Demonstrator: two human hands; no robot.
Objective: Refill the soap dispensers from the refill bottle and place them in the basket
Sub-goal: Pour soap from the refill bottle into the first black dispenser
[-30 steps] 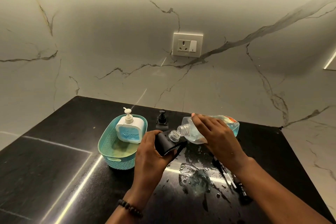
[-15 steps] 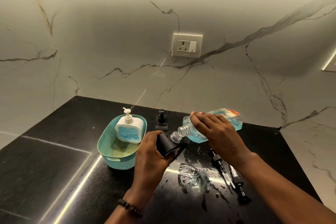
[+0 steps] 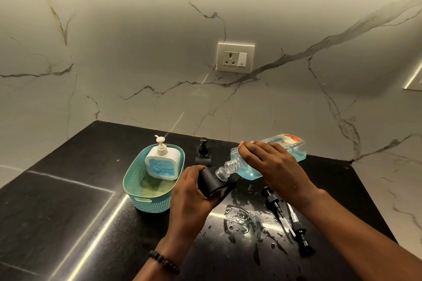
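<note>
A black polished table [image 3: 68, 223] sits in a corner formed by pale veined marble walls [image 3: 137, 52]; one wall socket [image 3: 235, 58] is mounted on the far wall above the work area.

Item count: one teal basket [image 3: 139, 191], one white dispenser [image 3: 162, 163], two black dispensers, one refill bottle [image 3: 280, 150], two loose pump heads, and one patch of spilled liquid [image 3: 242, 217].

The basket stands left of centre. The white dispenser stands upright inside it at the far end, pump fitted, blue liquid visible through its front. One black dispenser with pump [image 3: 203, 151] stands upright on the table just right of the basket, near the far wall.

The second black dispenser [image 3: 212, 181] is tilted, its clear open neck pointing up and to the right. The left hand [image 3: 189, 194] grasps its body from the left, fingers wrapped around it; a beaded bracelet [image 3: 164, 261] sits on that wrist.

The refill bottle lies almost horizontal, long axis running left to right, base raised slightly at the far right and threaded neck pointing down-left. Its mouth meets the neck of the tilted dispenser. Blue liquid fills the lower side of the bottle. The right hand [image 3: 274, 166] grips the bottle from above near its shoulder.

The two pump heads [image 3: 272, 203] [image 3: 299, 232] lie flat on the table at near right, dip tubes attached, side by side and roughly parallel. The spilled liquid lies between them and the left forearm.
</note>
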